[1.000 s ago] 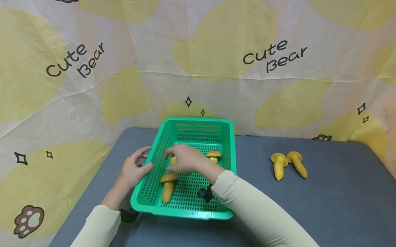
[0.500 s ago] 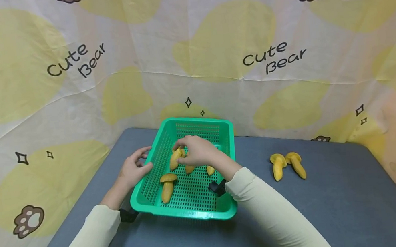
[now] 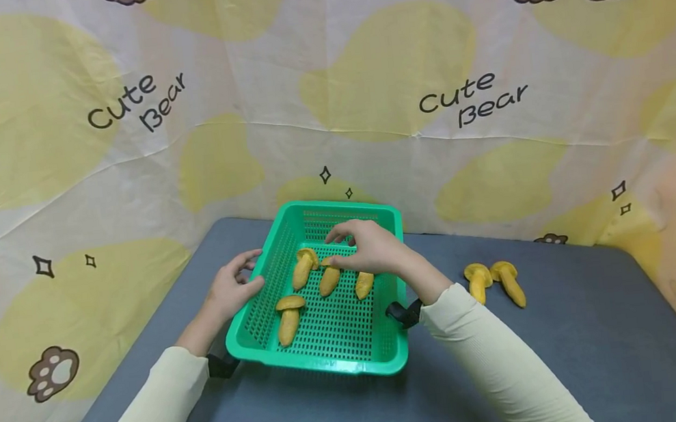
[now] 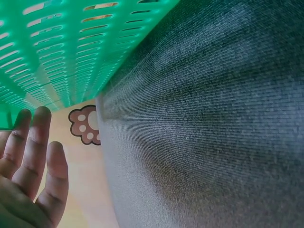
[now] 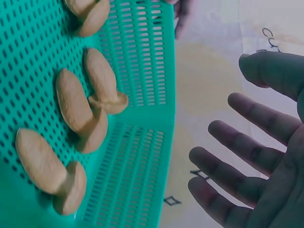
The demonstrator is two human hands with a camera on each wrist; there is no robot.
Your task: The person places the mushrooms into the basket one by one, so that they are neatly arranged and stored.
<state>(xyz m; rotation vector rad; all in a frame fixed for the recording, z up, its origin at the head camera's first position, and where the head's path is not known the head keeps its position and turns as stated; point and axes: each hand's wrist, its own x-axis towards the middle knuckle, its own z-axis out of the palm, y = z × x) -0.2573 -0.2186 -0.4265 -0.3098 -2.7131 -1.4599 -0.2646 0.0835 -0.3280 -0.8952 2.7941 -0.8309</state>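
Left hand [image 3: 230, 294] and right hand [image 3: 373, 247] both read as released; I see nothing in either grasp. Head view: left fingers extend alongside the left wall of the green basket [image 3: 324, 369]. Right hand hangs over the basket's far right part, thumb overlapping the cap of the middle mushroom [image 3: 330, 282]; contact I can't tell. That mushroom lies cap away from me, stem toward me, long axis slanting slightly rightward at the cap; right hand is nearer. Right-side mushroom [image 3: 364, 286] is partly hidden beneath it. Back-left mushroom [image 3: 303, 269] and front-left mushroom [image 3: 288, 321] lie in the basket too. Outside, well right of it on the grey table [image 3: 604, 327], two loose mushrooms [image 3: 509, 284] sit side by side, right arm nearer.

Left wrist view: what the head view hides, straight fingers [image 4: 35, 147] reaching the basket's slotted exterior; whether they press, I can't tell.

Right wrist view: palm side shows, fingers spread. All four basket mushrooms appear, the loose two don't.
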